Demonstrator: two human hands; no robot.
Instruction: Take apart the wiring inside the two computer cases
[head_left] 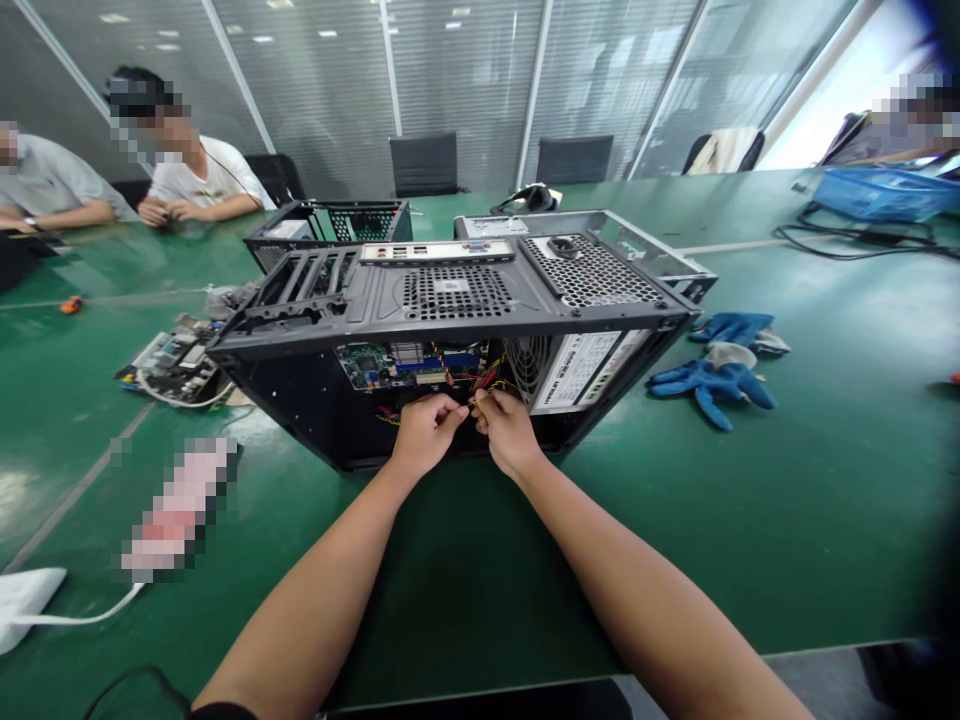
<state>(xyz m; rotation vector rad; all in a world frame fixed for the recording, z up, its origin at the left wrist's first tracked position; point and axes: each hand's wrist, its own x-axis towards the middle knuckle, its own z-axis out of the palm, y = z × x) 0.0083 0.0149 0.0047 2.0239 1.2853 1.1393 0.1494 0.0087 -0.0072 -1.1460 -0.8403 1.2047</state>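
A black computer case (375,300) lies in front of me with its open side facing me. Inside it are a green motherboard (364,367) and a power supply (585,372) with a fan grille and a white label. Both my hands reach into the opening. My left hand (427,432) is closed in a pinch on thin cables (489,378), coloured red, yellow and black. Close beside it, my right hand (506,428) also pinches the cables, fingertips nearly touching the left ones. The cable ends between the fingers are too small to make out.
Blue gloves (716,385) lie right of the case. To the left are loose circuit boards (180,365), a blurred phone-like item (180,510) and a white power strip (26,605). Two more case frames (330,222) stand behind. A blue basket (885,193) sits far right; people sit across the table.
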